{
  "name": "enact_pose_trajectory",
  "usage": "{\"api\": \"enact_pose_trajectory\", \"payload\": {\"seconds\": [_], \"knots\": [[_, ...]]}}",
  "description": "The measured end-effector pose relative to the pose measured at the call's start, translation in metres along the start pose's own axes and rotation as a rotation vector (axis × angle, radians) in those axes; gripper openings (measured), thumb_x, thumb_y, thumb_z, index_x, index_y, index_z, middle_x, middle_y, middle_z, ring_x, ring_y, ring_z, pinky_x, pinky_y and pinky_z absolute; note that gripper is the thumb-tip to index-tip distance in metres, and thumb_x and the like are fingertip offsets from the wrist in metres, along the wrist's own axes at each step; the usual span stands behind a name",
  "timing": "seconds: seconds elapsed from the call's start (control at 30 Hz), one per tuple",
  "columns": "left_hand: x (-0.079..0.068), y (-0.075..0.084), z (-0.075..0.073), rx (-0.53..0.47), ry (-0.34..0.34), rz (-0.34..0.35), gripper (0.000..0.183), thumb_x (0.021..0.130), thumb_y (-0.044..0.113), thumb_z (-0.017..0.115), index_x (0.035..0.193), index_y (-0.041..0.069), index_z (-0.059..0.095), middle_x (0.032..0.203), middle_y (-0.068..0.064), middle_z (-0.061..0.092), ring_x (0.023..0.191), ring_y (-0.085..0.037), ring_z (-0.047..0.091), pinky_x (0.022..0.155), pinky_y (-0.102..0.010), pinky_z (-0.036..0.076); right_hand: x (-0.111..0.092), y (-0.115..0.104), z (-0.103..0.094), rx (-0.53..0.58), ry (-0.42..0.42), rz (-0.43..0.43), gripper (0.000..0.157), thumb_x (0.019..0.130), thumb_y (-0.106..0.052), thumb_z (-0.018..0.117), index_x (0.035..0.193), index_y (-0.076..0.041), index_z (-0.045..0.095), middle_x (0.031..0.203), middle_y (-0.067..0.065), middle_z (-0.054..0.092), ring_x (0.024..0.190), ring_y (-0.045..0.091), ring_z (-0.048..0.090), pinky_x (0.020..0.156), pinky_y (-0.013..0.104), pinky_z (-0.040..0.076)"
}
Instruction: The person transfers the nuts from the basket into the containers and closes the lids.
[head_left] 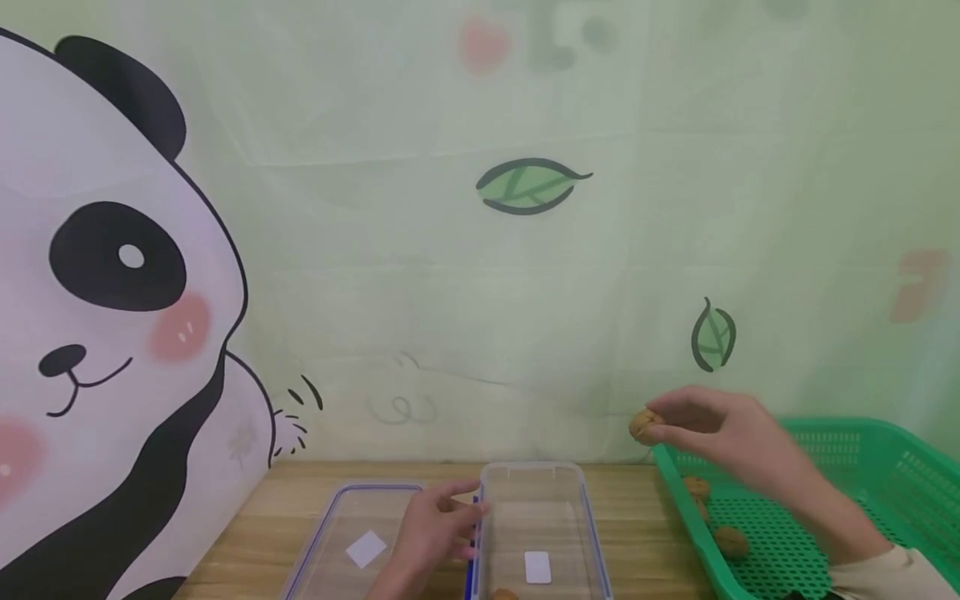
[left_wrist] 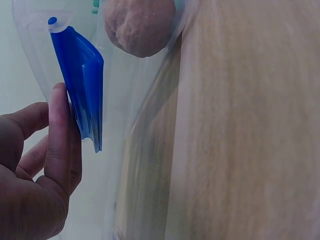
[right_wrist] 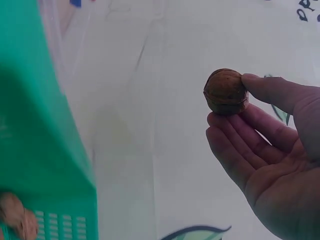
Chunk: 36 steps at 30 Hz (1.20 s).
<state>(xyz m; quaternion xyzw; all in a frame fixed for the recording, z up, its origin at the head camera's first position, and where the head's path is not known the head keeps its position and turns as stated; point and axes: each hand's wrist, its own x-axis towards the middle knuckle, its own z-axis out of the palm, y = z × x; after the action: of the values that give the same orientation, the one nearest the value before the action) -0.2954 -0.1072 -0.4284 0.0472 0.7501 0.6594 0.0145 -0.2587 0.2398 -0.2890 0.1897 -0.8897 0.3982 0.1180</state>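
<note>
My right hand (head_left: 731, 429) pinches a walnut (head_left: 647, 426) between thumb and fingertips, raised above the near-left rim of the green basket (head_left: 693, 542). The right wrist view shows this walnut (right_wrist: 226, 91) whole, a brown ridged shell. My left hand (head_left: 438, 521) is at the left side of a clear plastic box (head_left: 587, 512), its fairly straight fingers touching the blue latch (left_wrist: 82, 80). Inside that box lies a walnut (left_wrist: 140, 25), only partly seen at the bottom of the head view.
Several walnuts (head_left: 731, 543) lie in the perforated green basket at right. Left of the box, a clear lid (head_left: 330, 525) with a blue edge lies on the wooden table (head_left: 637, 517), partly behind my left hand. Behind hangs a cloth (head_left: 420, 317) with a panda and leaves.
</note>
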Motion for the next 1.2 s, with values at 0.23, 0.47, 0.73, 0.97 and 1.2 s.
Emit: {"api": "enact_pose_trajectory", "payload": {"seconds": [0.23,0.47,0.73,0.97,1.2], "knots": [[-0.001,-0.001,-0.002,-0.011,-0.011,0.011,0.049,0.085,0.016,0.075,0.129,0.002,0.059,0.091,-0.017,0.065,0.070,-0.021,0.065,0.056,-0.036,0.061,-0.004,-0.008,0.025,0.099,-0.003,-0.022,0.034,0.086,-0.043,0.071,0.112,-0.022,0.068,0.103,-0.008,0.071,0.097,0.012,0.066,0.080,0.027,0.057],[-0.002,0.001,-0.002,-0.007,-0.009,0.001,0.049,0.086,0.016,0.075,0.130,0.002,0.059,0.092,-0.016,0.066,0.070,-0.021,0.065,0.057,-0.036,0.061,-0.004,-0.020,0.054,0.222,-0.065,0.021,0.034,0.084,-0.042,0.073,0.110,-0.021,0.069,0.102,-0.005,0.071,0.097,0.015,0.066,0.080,0.030,0.057],[-0.001,0.000,-0.003,-0.017,-0.013,0.009,0.048,0.086,0.015,0.075,0.129,0.002,0.059,0.090,-0.016,0.066,0.069,-0.021,0.065,0.056,-0.036,0.061,-0.002,-0.025,0.085,0.241,-0.135,-0.097,0.027,0.088,-0.034,0.072,0.109,-0.017,0.070,0.100,-0.004,0.071,0.094,0.015,0.067,0.079,0.027,0.057],[0.000,0.000,-0.002,-0.028,-0.019,0.016,0.049,0.086,0.015,0.075,0.130,0.003,0.059,0.092,-0.018,0.066,0.069,-0.020,0.065,0.056,-0.035,0.061,0.002,-0.021,0.111,0.278,-0.205,-0.091,0.027,0.087,-0.033,0.073,0.107,-0.016,0.070,0.099,-0.005,0.071,0.092,0.015,0.067,0.078,0.026,0.058],[0.001,0.000,-0.002,-0.023,-0.025,0.010,0.049,0.086,0.016,0.075,0.131,0.003,0.058,0.091,-0.016,0.067,0.068,-0.020,0.065,0.055,-0.034,0.061,0.004,-0.013,0.134,0.319,-0.259,-0.085,0.023,0.087,-0.028,0.074,0.106,-0.015,0.070,0.099,-0.003,0.069,0.093,0.014,0.066,0.078,0.024,0.057]]}}
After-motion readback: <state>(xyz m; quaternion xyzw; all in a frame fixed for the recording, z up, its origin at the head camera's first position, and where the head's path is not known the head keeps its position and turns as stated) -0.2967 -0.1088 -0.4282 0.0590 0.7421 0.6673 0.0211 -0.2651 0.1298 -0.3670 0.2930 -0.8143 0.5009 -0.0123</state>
